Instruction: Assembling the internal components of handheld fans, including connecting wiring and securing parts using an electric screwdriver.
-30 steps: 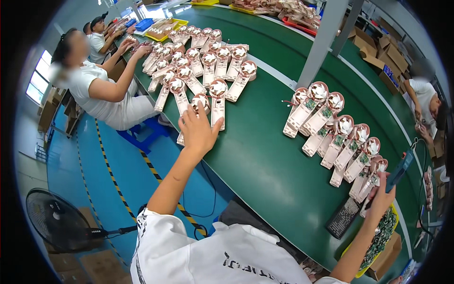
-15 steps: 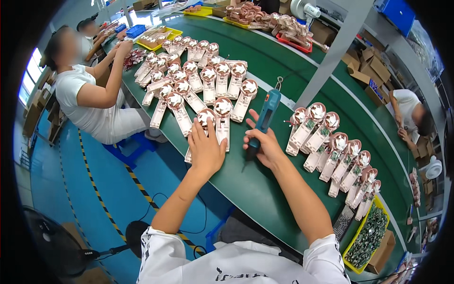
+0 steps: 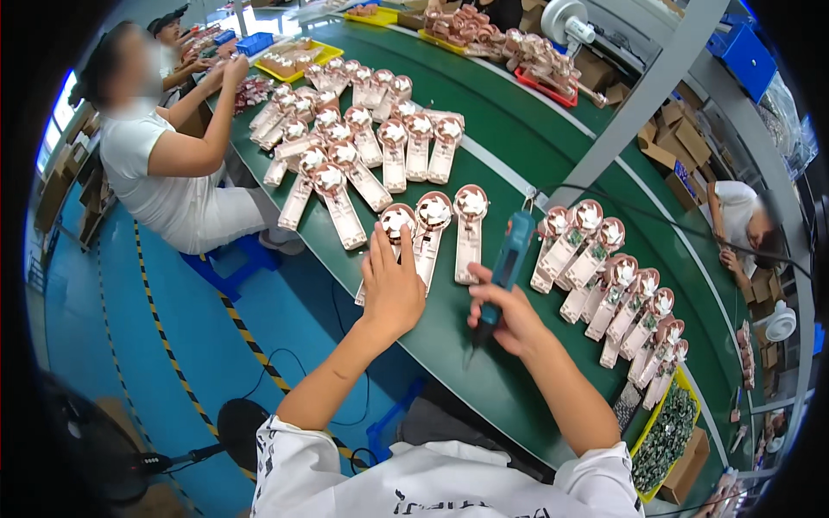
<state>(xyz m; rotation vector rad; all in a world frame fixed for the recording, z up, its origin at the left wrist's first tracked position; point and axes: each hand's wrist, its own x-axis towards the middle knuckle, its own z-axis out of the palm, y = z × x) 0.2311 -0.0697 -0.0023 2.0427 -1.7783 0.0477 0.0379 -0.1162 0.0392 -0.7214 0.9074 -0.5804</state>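
Note:
My right hand (image 3: 515, 321) grips a teal electric screwdriver (image 3: 513, 250), its dark tip slanting down over the green table. My left hand (image 3: 393, 289) lies with outstretched fingers on a pink handheld-fan housing (image 3: 397, 221) with white blades, covering much of its handle. Against its right side rests a second fan housing (image 3: 433, 211). A third fan housing (image 3: 471, 207) lies apart, between that one and the screwdriver. More half-built fans (image 3: 393, 138) are spread farther up the table.
To my right runs a row of fan housings with green circuit boards (image 3: 622, 272). A yellow tray of circuit boards (image 3: 641, 485) sits near me. A grey post (image 3: 626, 112) rises beyond the screwdriver. One co-worker (image 3: 164, 147) sits at left, another (image 3: 743, 216) at far right.
The third fan housing has come nearer, level with the two by my left hand. My right hand and the screwdriver have shifted right and toward me. The view has moved slightly.

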